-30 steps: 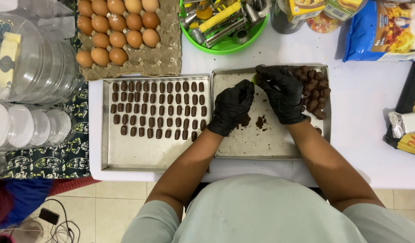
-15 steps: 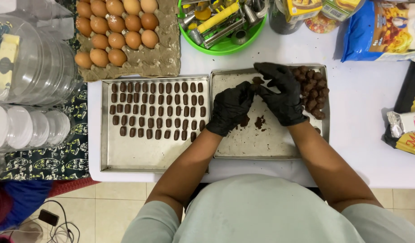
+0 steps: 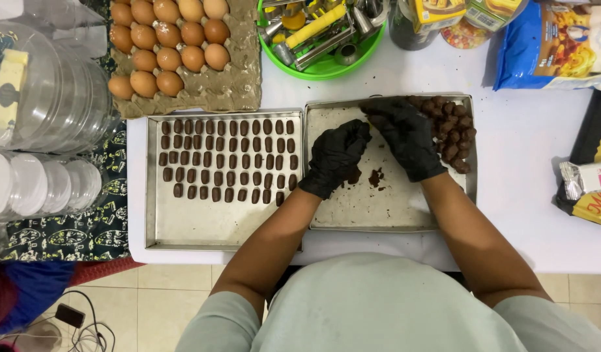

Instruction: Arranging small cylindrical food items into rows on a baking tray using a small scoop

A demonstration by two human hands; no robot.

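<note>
**Rows of chocolate logs filling up, a heap of lumps left**

Take the right-hand shallow metal baking tray (image 3: 392, 215) as the marker. Both hands work over it in black gloves. The left hand (image 3: 336, 156) sits over the tray's near-left part, fingers curled inward around what looks like a bit of dark brown dough; the glove hides whether anything is really pinched there, so I cannot tell for sure. The right hand (image 3: 405, 137) reaches across the tray's far side, fingers bent and loosely spread, its fingertips toward the left hand and its back just beside the pile of rough dark brown chocolate lumps (image 3: 452, 133) heaped in the tray's far-right corner. A few dark crumbs (image 3: 375, 177) lie on the tray's bare middle.

Just left of that tray, touching it edge to edge, is a second metal tray (image 3: 183, 228) holding neat rows of small brown log-shaped pieces (image 3: 229, 160). They cover its far half; the near half is bare metal.

My judgement: shaping is well along, with many pieces laid out, yet a fair heap of lumps remains.

Beyond the trays stand a cardboard carton of brown eggs (image 3: 176, 45) and a green bowl of metal tools (image 3: 320, 32).
</note>
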